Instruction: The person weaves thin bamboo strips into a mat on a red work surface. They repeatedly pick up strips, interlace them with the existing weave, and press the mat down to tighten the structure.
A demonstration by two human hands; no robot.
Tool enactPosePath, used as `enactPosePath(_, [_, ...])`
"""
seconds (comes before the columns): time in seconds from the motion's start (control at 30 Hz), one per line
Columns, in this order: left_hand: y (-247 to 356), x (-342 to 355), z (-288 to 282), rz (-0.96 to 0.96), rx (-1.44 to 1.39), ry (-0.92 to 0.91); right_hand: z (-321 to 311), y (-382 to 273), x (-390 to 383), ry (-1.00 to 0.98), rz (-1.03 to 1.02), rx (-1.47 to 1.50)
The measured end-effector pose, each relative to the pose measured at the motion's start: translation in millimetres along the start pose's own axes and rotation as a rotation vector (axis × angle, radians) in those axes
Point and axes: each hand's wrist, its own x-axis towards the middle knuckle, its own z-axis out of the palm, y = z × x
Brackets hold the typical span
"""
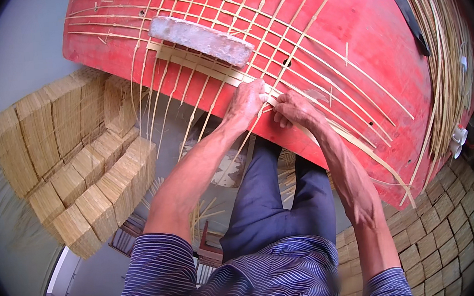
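Note:
An open lattice of thin bamboo strips (288, 27) lies across a red board. Both my hands are at its near edge. My left hand (246, 102) is closed with its fingers pinched on a bamboo strip where strips cross. Just right of it, my right hand (295, 109) has its fingers curled around the same spot, on a flat pale bamboo strip that runs off to the right. A long stone-like block (201, 39) rests on the lattice, left of my hands. Flat pale strips (196, 64) lie along the near edge beside the block.
The red board (374, 24) fills the far side. A dark flat blade-like bar (405, 15) and a bundle of long loose strips (438, 52) lie at its right. Stacked woven-looking blocks (77, 165) stand at the left, more (442, 230) at lower right. Strip ends overhang the near edge.

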Motion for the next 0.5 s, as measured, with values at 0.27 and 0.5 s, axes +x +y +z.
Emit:
enactPosePath(0.27, [5, -4, -2, -0.063, -0.021, -0.024, 19, -28, 2, 0.053, 0.008, 0.029])
enactPosePath(0.5, [2, 0, -2, -0.011, -0.033, -0.039, 19, -22, -8, 0.158, 0.035, -0.059])
